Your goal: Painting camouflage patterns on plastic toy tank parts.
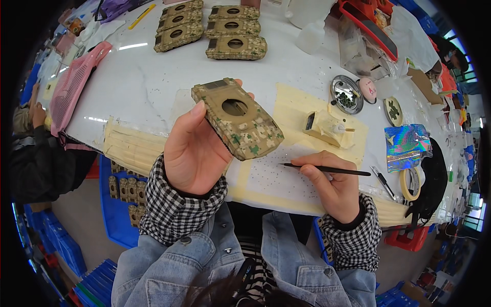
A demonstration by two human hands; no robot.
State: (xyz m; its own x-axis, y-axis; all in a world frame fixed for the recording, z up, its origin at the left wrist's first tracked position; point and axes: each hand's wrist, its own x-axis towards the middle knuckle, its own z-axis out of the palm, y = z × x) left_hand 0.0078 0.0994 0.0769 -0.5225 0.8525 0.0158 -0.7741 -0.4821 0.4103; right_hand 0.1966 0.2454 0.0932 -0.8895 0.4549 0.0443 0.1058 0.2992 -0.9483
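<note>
A camouflage model tank hull (pixel 243 125) is held up over the table in my left hand (pixel 190 148), thumb along its near side and fingertips showing past its far edge. A round hole opens in the hull's top. My right hand (pixel 335 189) pinches slim black tweezers (pixel 327 168), their tip pointing left, just apart from the hull. Below that tip, tiny dark specks (pixel 279 179) lie scattered over a pale sheet edged with tape. Right of the hull stands a small tape-covered part (pixel 328 128) on yellowish paper.
Several finished-looking hulls (pixel 236 46) sit in rows at the back. A round metal dish (pixel 347 94) holds dark green bits. Tape roll (pixel 410 184), pen (pixel 382 182) and shiny pouch (pixel 406 147) lie at right. A pink basket (pixel 79 87) stands left; a blue tray (pixel 115 215) holds more hulls below.
</note>
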